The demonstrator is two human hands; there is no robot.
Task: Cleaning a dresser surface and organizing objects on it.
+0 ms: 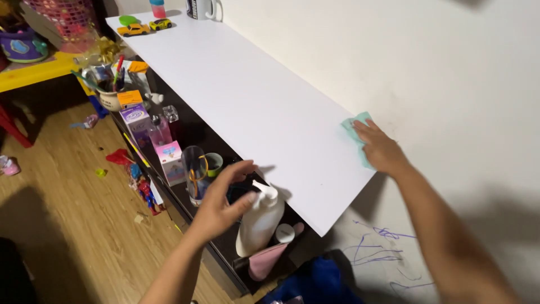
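My right hand (379, 149) presses a pale green cloth (355, 125) flat on the white shelf top (247, 95), close to the wall at the shelf's near end. My left hand (220, 205) hovers with fingers spread just left of a white pump bottle (260, 219) that stands on the dark lower shelf; the thumb is close to the bottle's neck, and I cannot tell if it touches. A pink bottle (269, 258) lies beside the pump bottle.
The lower shelf holds a clear glass (195, 169), small boxes (171, 162) and a cup of pens (109, 90). Two toy cars (145, 27) and a mug (202, 8) stand at the shelf's far end. Toys litter the wooden floor (73, 197). Purple scribbles (382, 247) mark the wall.
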